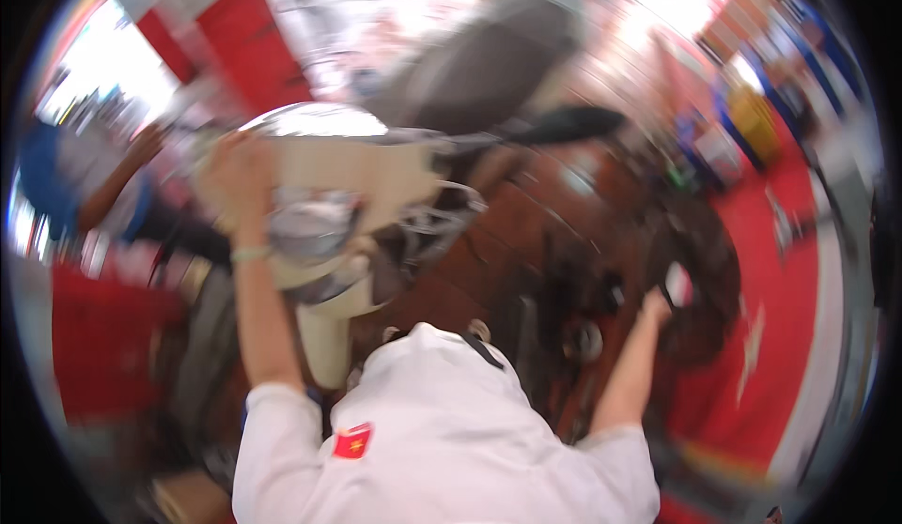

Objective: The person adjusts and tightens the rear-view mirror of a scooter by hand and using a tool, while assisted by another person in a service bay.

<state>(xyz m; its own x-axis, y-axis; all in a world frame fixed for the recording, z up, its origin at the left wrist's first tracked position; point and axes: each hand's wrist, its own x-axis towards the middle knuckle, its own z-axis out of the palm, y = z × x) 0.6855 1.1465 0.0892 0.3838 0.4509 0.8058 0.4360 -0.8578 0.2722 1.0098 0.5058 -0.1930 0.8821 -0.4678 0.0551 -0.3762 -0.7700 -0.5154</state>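
Left hand (241, 177) touches a cream panel (324, 161); right hand (660, 306) touches a white-and-pink object (679, 285). I cannot tell either grip (motion blur)

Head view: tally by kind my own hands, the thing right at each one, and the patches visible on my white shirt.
Hands, left hand and right hand: 2
Panels, cream panel at the left: 1
Unclear, white-and-pink item at the right, too blurred to name: 1
Patches, red patch: 1
Total: 5
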